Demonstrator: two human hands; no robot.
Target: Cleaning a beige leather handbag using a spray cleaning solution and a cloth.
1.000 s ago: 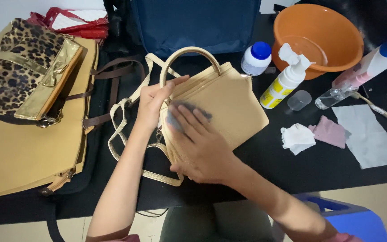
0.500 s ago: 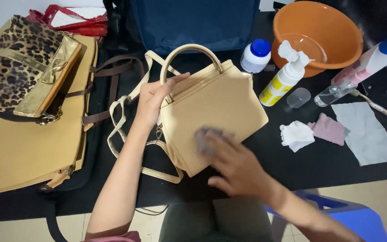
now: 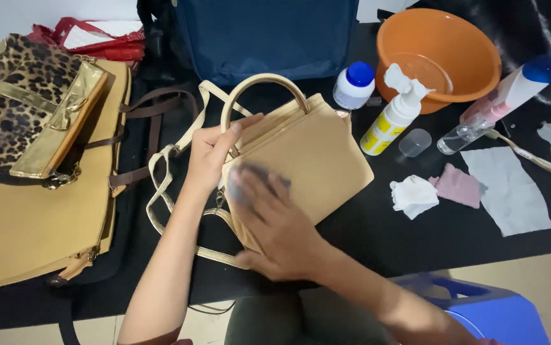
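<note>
Tan handbag point(image 3: 313, 153) flat, handle away.

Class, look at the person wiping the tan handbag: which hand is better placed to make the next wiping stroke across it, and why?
The right hand. It lies flat on the tan handbag with the grey cloth under its fingers, while the left hand is busy gripping the bag's upper edge beside the handle.

It looks like a small home workspace for bag care: a black-covered table point(image 3: 416, 236) crowded with handbags at the left of the frame, an orange basin point(image 3: 438, 54) and cleaning bottles at upper right, a blue plastic stool point(image 3: 486, 310) below.
</note>
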